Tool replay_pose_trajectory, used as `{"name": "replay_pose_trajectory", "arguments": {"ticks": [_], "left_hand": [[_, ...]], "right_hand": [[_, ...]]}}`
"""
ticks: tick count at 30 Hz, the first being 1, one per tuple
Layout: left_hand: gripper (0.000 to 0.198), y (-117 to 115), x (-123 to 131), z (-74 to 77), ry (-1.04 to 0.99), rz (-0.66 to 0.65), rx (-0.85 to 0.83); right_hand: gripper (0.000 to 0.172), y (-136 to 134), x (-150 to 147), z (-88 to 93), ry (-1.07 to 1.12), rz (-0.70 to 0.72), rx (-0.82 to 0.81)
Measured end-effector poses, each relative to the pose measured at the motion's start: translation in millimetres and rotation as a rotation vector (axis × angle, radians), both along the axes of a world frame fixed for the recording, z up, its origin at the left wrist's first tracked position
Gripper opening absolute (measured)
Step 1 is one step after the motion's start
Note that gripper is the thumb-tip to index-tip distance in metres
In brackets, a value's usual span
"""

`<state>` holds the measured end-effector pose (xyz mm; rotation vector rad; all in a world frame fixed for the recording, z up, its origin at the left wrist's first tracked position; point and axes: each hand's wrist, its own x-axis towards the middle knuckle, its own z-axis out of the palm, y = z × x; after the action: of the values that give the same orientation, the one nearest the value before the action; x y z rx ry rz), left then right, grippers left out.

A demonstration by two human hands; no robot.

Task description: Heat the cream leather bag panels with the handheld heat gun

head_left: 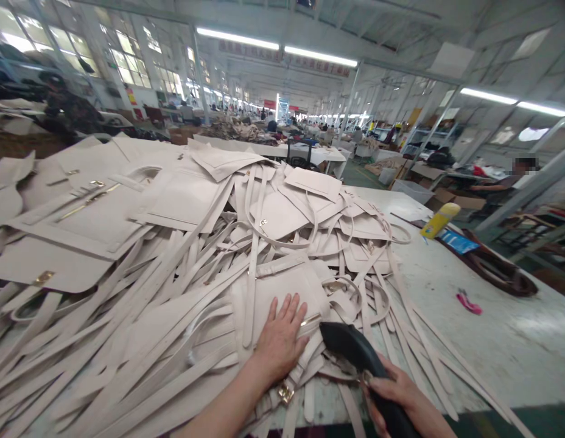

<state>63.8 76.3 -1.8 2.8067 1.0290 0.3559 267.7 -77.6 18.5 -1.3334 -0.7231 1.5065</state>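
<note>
Right hand (396,384) wrapped round a black handheld tool (355,345), its tip just beside a gold strip (310,320) on a beige bag piece (291,283). My left hand (282,340) lies flat on that piece, fingers extended. Beige straps (164,310) heaped around, across the table (501,340); yellow container (440,220) at far right.

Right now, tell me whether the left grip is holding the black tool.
No, the right grip holds the black tool, while the left grip rests spread on a pale piece.
</note>
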Motion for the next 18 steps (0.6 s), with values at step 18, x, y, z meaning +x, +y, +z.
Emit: {"name": "replay_pose_trajectory", "arguments": {"ticks": [18], "left_hand": [[0.062,-14,9,2.6,-0.073,-0.004,-0.105]], "right_hand": [[0.095,31,-18,31.7,-0.301,-0.076,0.029]]}}
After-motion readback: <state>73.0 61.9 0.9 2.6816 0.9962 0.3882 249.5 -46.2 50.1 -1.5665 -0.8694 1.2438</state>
